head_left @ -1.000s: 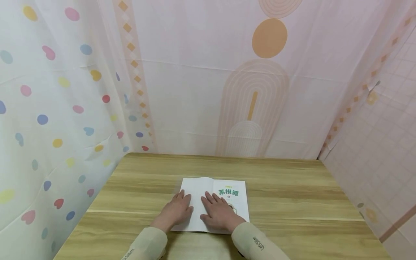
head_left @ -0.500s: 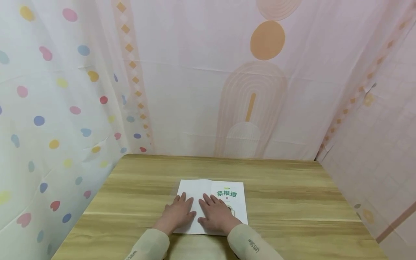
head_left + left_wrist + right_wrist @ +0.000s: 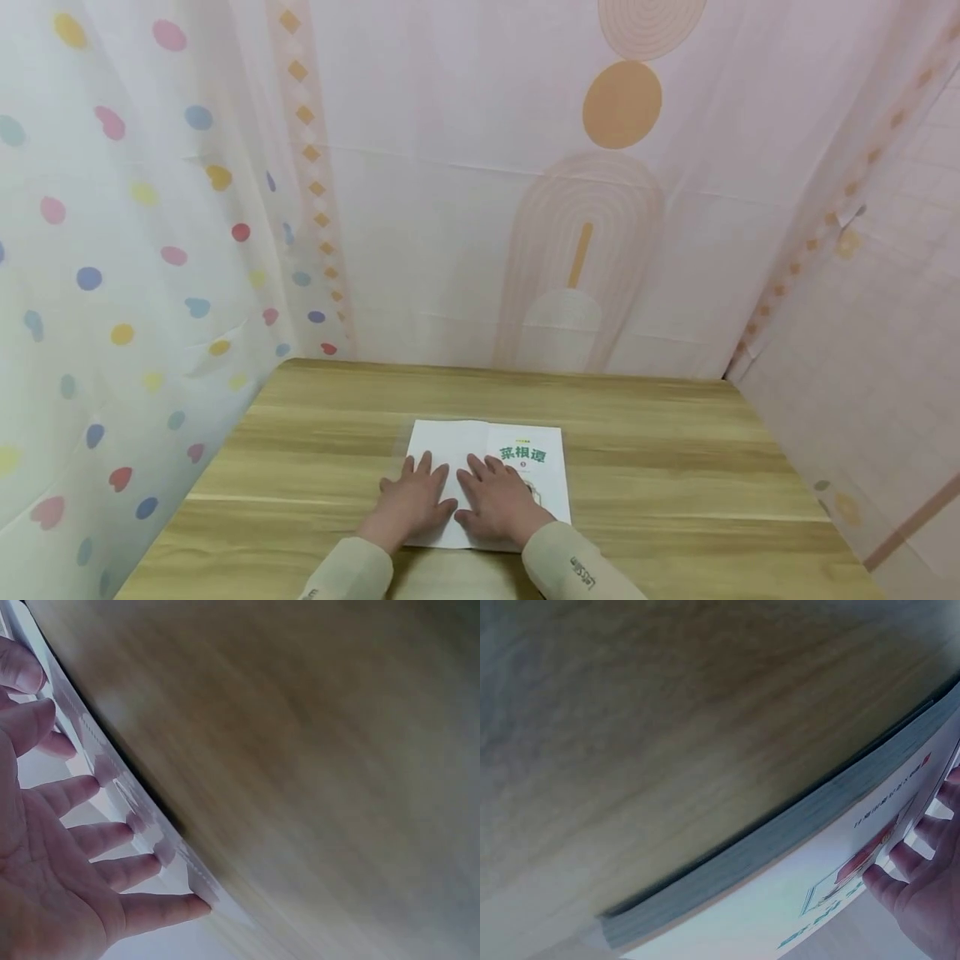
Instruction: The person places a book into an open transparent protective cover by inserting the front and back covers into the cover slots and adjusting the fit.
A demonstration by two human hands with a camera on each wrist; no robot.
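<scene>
An open book [image 3: 450, 437] lies on the wooden table, near its front edge. Its left page is blank white, while the right page [image 3: 553, 487] carries green Chinese characters and a small drawing partly covered by a hand. My left hand [image 3: 411, 502] rests on the left page with fingers spread, and in the left wrist view the fingers of the left hand [image 3: 64, 870] reach flat along the paper. Across the fold and right page lies my right hand [image 3: 498, 502], its fingers extended. The thick block of pages [image 3: 727, 859] shows in the right wrist view beside the right hand [image 3: 930, 892].
Wood-grain table [image 3: 660, 467] surrounds the book on both sides and behind it. A pale patterned curtain [image 3: 420, 208] hangs along the back edge. A dotted curtain [image 3: 157, 300] borders the left, and a checked one [image 3: 885, 350] the right.
My left hand has shifted slightly inward on the left page. The raised left page near the fold looks flatter. Small camera movement shifts the whole scene.
</scene>
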